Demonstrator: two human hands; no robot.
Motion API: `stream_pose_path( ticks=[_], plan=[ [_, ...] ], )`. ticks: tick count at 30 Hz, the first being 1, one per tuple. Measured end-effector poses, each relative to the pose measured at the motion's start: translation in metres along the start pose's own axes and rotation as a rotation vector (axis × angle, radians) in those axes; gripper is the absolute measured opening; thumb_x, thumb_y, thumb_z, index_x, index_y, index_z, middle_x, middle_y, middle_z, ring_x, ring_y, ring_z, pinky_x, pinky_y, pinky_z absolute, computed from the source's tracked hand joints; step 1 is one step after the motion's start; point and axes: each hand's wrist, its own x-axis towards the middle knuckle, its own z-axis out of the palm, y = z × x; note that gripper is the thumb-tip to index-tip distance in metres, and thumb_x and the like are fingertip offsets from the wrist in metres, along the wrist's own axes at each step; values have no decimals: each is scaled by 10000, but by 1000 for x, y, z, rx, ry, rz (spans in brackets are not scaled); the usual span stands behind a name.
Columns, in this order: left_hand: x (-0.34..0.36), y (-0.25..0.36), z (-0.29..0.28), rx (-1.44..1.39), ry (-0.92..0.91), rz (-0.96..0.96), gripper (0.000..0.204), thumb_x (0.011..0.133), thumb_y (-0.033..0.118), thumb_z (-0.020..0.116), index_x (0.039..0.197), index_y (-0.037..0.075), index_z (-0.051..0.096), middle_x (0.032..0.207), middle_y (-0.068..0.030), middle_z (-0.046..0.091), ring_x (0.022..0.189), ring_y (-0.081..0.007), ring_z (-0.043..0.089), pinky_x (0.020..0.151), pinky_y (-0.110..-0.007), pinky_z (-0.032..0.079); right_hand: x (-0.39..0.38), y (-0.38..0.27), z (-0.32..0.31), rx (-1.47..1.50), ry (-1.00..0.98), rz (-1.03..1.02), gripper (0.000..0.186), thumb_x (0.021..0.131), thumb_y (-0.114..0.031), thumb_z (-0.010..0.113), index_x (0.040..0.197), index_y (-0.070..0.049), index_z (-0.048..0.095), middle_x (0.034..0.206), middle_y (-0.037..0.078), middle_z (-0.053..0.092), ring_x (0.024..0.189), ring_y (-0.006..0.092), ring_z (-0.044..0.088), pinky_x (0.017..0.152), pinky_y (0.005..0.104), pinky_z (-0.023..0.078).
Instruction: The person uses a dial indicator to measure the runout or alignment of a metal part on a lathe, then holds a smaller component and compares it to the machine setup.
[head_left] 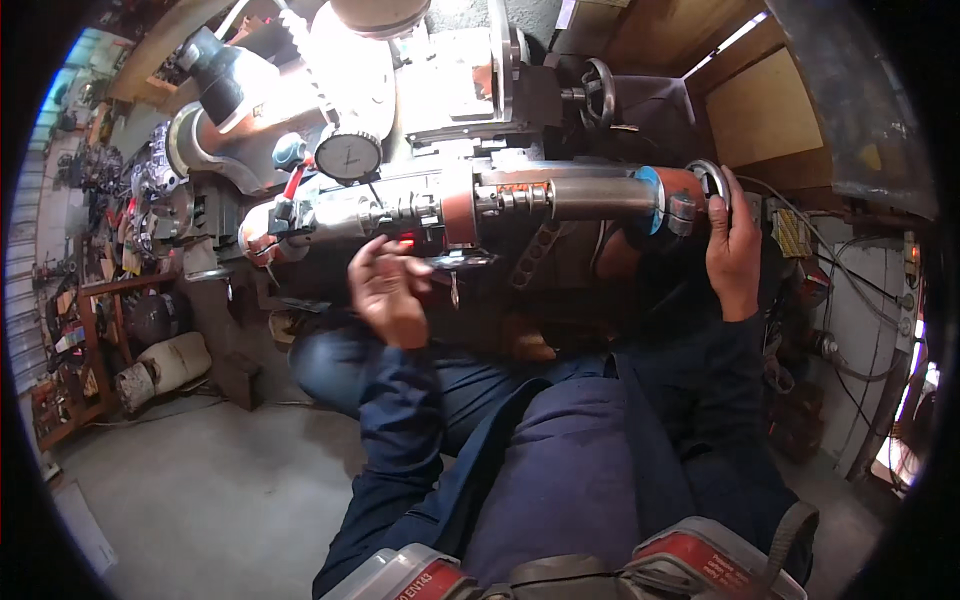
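Observation:
A horizontal steel shaft [600,198] with stepped, lobed sections runs across the bench machine in front of me, through orange supports [459,218]. At its right end, my right hand [735,248] curls round the rim of a metal handwheel [712,180], thumb on the near side. A blue ring [652,200] sits beside the right support. Below the shaft, left of the middle support, my left hand [392,295] is raised with fingers loosely bent and apart. Its fingertips are close to a metal lever [462,262]; contact is unclear. Above it stands a round dial gauge [349,156].
Behind the shaft are a brightly lit machine head [450,85] and a second handwheel [598,92]. A black lamp-like part [222,78] leans at upper left. A white cylindrical roll [175,365] lies low on the left. Cables [850,245] hang along the right wall.

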Motion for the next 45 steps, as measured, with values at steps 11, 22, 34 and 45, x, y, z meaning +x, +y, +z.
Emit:
stream_pose_path(
  ticks=[11, 22, 34, 45],
  plan=[
    [22, -11, 10, -436, -328, -528, 439, 915, 193, 657, 1276, 49, 455, 1049, -65, 592, 731, -141, 594, 562, -237, 477, 22, 0, -2, -10, -77, 133, 493, 1015, -380, 434, 1300, 11, 531, 1264, 236, 583, 1207, 343, 548, 994, 387, 418],
    [41, -45, -11, -572, -370, -689, 155, 852, -18, 595, 953, 75, 523, 916, -68, 631, 729, -146, 589, 682, -295, 519, 32, -5, 14, -189, -15, 154, 392, 1007, -305, 429, 1221, -26, 602, 1145, 216, 646, 1067, 373, 621, 898, 407, 476],
    [42, -52, -15, -582, -409, -686, 137, 843, -87, 539, 880, 42, 561, 823, -95, 643, 585, -154, 587, 669, -329, 551, -32, 23, 70, 189, 550, 62, 402, 1022, -252, 410, 1274, 41, 522, 1180, 228, 622, 1091, 331, 621, 903, 371, 483],
    [42, -41, -10, -676, -435, -639, 520, 840, -32, 657, 1327, 50, 497, 947, -53, 665, 810, -145, 621, 771, -292, 521, 28, -8, 19, 105, 97, 295, 434, 1015, -318, 434, 1218, 31, 594, 1179, 156, 632, 1080, 248, 583, 956, 333, 425]
  ],
)
